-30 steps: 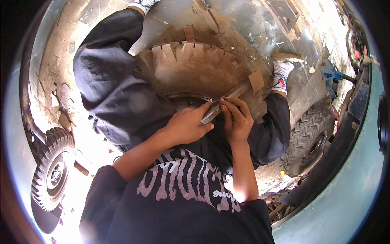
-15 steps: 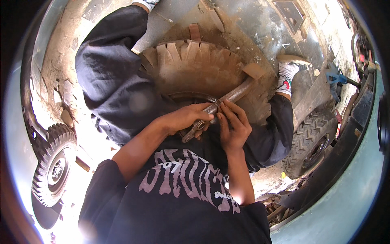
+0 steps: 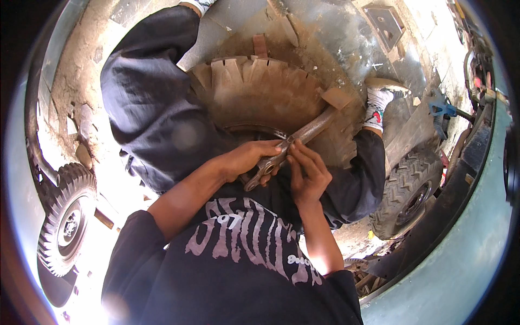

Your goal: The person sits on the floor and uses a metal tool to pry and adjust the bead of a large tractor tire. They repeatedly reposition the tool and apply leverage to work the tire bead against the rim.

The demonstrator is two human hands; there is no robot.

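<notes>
A worn steel shaft (image 3: 313, 128) with a forked, holed end slants across my lap. Near that forked end my left hand (image 3: 250, 158) is closed around it, thumb lying along the top. The fingertips of my right hand (image 3: 309, 170) are pinched together against the middle of the shaft; anything small between them is hidden. The far end of the shaft meets a flat, rusty block (image 3: 337, 98). Under the shaft lies a large, dusty tyre (image 3: 254, 89) with a chunky tread, between my spread legs.
Two more treaded wheels stand at the sides, a left wheel (image 3: 69, 225) and a right wheel (image 3: 407, 195). A blue-handled tool (image 3: 443, 107) lies at the right. Beyond the tyre are a metal plate with holes (image 3: 383, 27) and a wooden strip (image 3: 284, 21) on the dirty ground.
My hands keep nearly the same hold on the shaft. The fingers of my right hand have shifted slightly at its middle, and the view has moved a little.
</notes>
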